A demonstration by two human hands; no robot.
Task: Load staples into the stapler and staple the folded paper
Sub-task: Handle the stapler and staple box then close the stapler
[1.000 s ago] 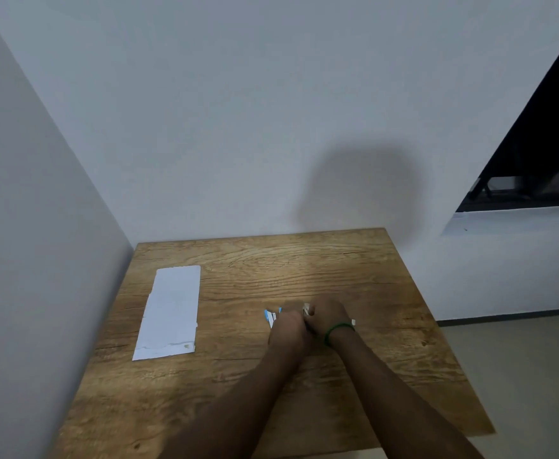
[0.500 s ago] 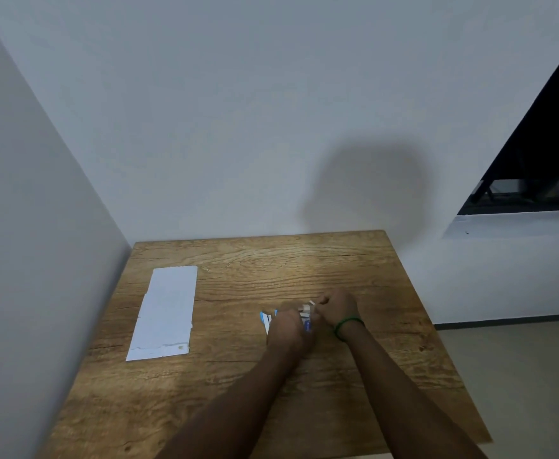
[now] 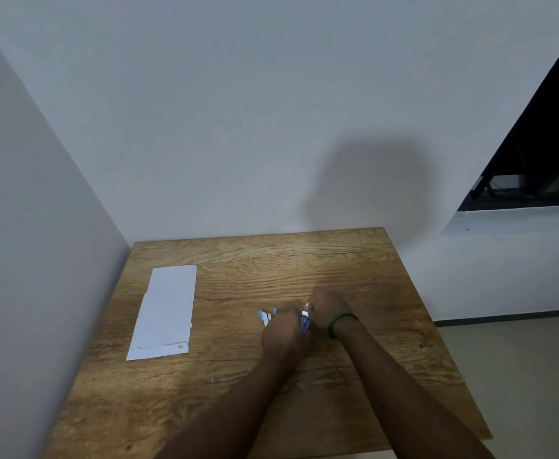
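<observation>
A folded white paper lies flat on the left part of the wooden table, well apart from both hands. My left hand and my right hand meet at the table's middle, both closed around a small blue and silver stapler that shows only between them. A small blue and white staple box pokes out just left of my left hand. A green band sits on my right wrist. Loose staples cannot be made out.
The table stands in a corner, with a white wall behind and another on the left. Its right edge drops to a beige floor. A dark window opening is at the upper right.
My hands have drawn slightly apart, and the blue stapler now shows between them. The view has shifted a little; the paper has not moved.
</observation>
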